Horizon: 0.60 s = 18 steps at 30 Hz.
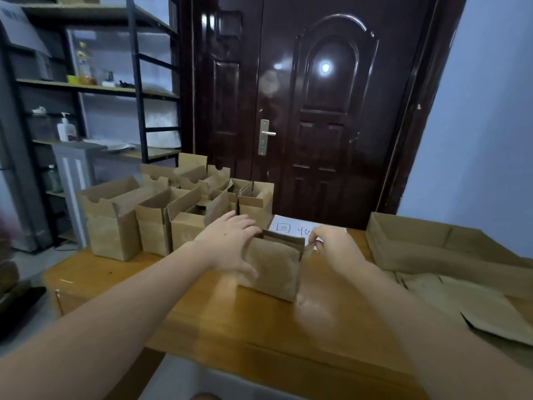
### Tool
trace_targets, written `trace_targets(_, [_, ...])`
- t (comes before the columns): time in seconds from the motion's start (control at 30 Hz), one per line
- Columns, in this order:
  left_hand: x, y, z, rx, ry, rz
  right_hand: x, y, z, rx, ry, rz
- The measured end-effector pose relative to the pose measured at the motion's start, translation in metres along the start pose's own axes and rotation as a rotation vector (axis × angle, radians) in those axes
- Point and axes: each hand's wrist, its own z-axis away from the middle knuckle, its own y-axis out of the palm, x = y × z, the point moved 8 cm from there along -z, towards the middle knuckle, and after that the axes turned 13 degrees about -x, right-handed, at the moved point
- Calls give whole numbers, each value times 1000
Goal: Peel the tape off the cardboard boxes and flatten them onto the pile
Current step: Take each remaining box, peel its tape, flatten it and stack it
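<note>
- Cardboard everywhere on this wooden table (202,321). Closest to the camera, a small box (272,269) stands upright in the middle of the table, top open, with both hands on it.
- The left hand (230,246) wraps the box's left side: thumb down the near face, fingers curled over the top edge. It's holding the box steady.
- The right hand (331,245) sits at the box's upper right corner, fingertips bunched together like they're pinching something there. I'd guess that's the tape end or a flap edge, but it's too blurry and small to tell.
- So my read is we're in the peel step on this one box, and it's nowhere near flat yet.
- Next move probably calls for a steady pull away from the corner while the left hand keeps the box from sliding on that glossy top, then collapsing it.
- To the right, the pile (461,298) of flattened pieces lies on the table, with a shallow tray-like carton (427,241) behind it.
- Just beyond the hands there's a white paper sheet (291,226) with handwriting, partly hidden.
- Farther back on the left, a bunch of open boxes (173,209) still waits, so lots left to do.
- Behind it all: a dark door (317,111) and a shelf (95,88).
</note>
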Motion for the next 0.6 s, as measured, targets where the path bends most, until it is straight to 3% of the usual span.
trace_targets(0.17, [-37,3,-11,-137,130,153,-64,-29,23,-198,53,-56])
trace_targets(0.3, [-42,14,-20,-149,-64,383,-89,-30,37,-194,100,-7])
trace_targets(0.37, [-44,27,-21,-75,-170,442,-97,-26,46,-89,113,54])
trace_targets(0.5, [-32,62,-14,7,-426,577,-94,4,76,292,89,139])
trace_targets(0.6, [-38,92,-8,143,-354,460,-88,18,85,349,110,114])
